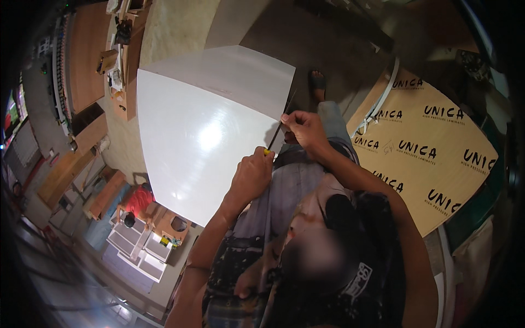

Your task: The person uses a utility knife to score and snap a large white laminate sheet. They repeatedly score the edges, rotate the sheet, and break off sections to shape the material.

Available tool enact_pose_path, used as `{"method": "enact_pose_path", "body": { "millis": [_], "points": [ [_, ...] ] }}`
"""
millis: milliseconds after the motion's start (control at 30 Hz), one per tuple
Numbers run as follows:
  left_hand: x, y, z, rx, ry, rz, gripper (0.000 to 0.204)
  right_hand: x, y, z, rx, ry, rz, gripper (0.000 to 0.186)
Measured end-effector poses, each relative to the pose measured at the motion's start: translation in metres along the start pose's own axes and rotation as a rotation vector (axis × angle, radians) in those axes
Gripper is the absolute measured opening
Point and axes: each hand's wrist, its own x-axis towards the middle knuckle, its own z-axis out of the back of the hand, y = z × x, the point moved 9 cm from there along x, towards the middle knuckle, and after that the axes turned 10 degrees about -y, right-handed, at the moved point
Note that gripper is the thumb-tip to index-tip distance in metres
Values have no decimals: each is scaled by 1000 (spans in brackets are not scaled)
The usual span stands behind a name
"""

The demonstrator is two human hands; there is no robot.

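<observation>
A large glossy white panel (180,142) stands or lies in front of me, and its right edge runs close to my hands. My left hand (252,176) is closed around the yellow handle of a long, thin, dark file (276,134). The file points up and away, along the panel's right edge near a corner. With thumb and fingertips pinched together, my right hand (307,130) grips the file partway along its blade. Whether the file touches the panel's edge, I cannot tell.
Brown laminate sheets (421,131) with dark print lie at the right. A person in a red top (139,201) bends over a white cabinet frame (123,240) at the lower left. Wooden boards and a workbench (123,82) line the left. A sandalled foot (317,86) shows beyond my right hand.
</observation>
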Motion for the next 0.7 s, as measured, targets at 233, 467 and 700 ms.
{"method": "enact_pose_path", "body": {
  "millis": [233, 467, 700],
  "points": [
    [14, 10, -10, 120, 61, 109, 44, 11, -23, 3, 44, -23, -118, 37],
    [-14, -2, 20, -332, 71, 91, 29, 32, -27, 40, 107, 22, -86, 62],
    [-39, 16, 19, -228, 110, 6, 30, 26, 16, 31, 270, -35, 379, 34]
  ]
}}
